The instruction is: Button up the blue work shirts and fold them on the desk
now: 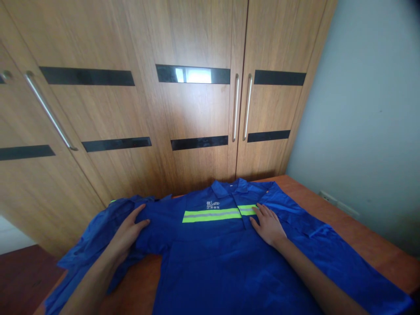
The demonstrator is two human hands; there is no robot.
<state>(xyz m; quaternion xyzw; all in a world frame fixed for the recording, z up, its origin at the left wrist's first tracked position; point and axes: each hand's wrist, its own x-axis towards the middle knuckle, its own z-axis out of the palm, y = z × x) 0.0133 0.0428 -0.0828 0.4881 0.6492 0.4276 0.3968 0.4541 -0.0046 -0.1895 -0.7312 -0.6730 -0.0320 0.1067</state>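
Observation:
A blue work jacket (pixel 210 253) with a yellow-green reflective band lies spread out, its collar towards the wardrobe. White lettering and a small logo mark its chest. My left hand (pixel 130 227) rests on the sleeve at the left, thumb and fingers apart. On the right side of the chest, across the end of the reflective band, my right hand (pixel 268 224) lies flat with its fingers stretched out. The other sleeve (pixel 334 249) runs down to the right. More blue cloth (pixel 88 238) is bunched under and beyond my left forearm.
The jacket lies on a reddish-brown wooden surface (pixel 377 245). Right behind stands a wooden wardrobe (pixel 197 113) with long metal handles (pixel 236 107) and dark strips. A pale wall (pixel 367 109) with a socket (pixel 328 199) bounds the right side.

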